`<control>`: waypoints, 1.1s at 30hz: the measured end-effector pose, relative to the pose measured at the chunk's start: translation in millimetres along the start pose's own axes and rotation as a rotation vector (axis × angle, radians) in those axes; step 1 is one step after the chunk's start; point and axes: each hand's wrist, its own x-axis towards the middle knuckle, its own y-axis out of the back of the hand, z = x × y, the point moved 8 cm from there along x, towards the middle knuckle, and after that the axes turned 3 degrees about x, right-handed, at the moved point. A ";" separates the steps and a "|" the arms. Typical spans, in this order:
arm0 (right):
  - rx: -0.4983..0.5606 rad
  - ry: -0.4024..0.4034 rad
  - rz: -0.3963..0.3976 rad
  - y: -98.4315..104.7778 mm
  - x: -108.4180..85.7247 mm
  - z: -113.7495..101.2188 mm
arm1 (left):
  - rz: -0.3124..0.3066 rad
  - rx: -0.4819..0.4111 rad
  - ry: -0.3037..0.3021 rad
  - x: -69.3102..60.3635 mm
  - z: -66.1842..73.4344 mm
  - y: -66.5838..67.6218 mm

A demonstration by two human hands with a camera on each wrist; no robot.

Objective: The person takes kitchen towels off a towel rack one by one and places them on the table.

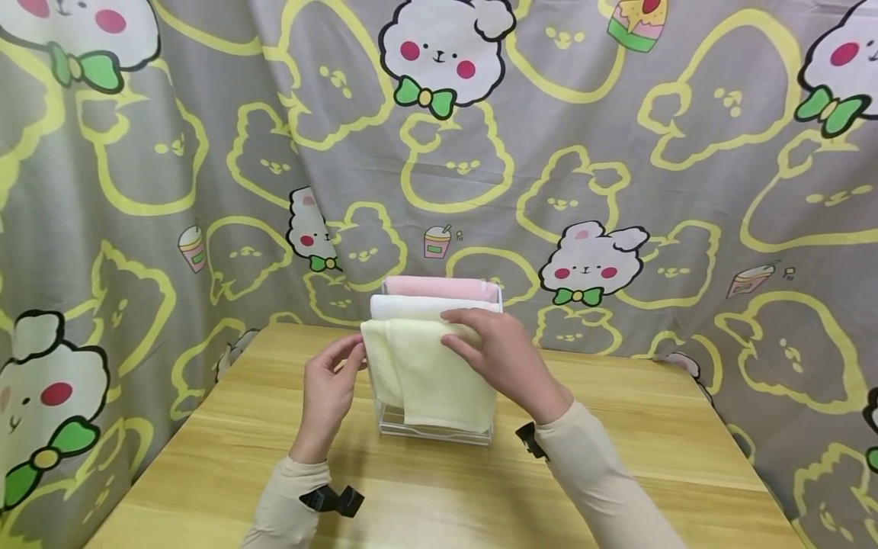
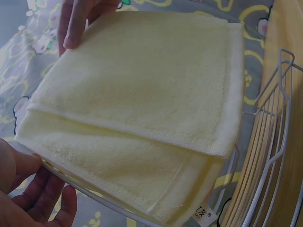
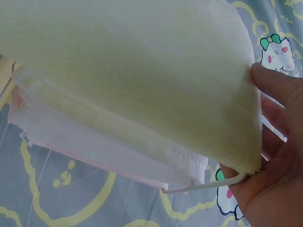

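Note:
A pale yellow towel hangs folded over the front of a white wire rack, its two layers offset at the left side. Behind it on the rack are a white towel and a pink towel. My left hand pinches the yellow towel's upper left corner beside the rack's side wire, seen also in the left wrist view. My right hand holds the towel's upper right edge, thumb in front and fingers behind, as the right wrist view shows. A small tag sticks out at the towel's lower edge.
The rack stands on a wooden table near its back edge. Behind and to the left hangs a grey curtain with cartoon figures. Black wrist straps with small devices are on both sleeves.

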 end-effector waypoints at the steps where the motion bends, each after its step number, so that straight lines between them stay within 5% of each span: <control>1: -0.001 0.008 0.003 -0.6 0.2 -0.9 | 0.001 0.000 -0.002 -0.2 -0.3 0.4; 14: -0.011 0.032 0.053 -2.8 1.5 -3.2 | 0.006 0.019 -0.010 0.5 -0.1 1.4; 33: 0.075 -0.036 0.154 1.5 0.1 -3.2 | -0.001 0.027 -0.011 0.7 -1.5 0.6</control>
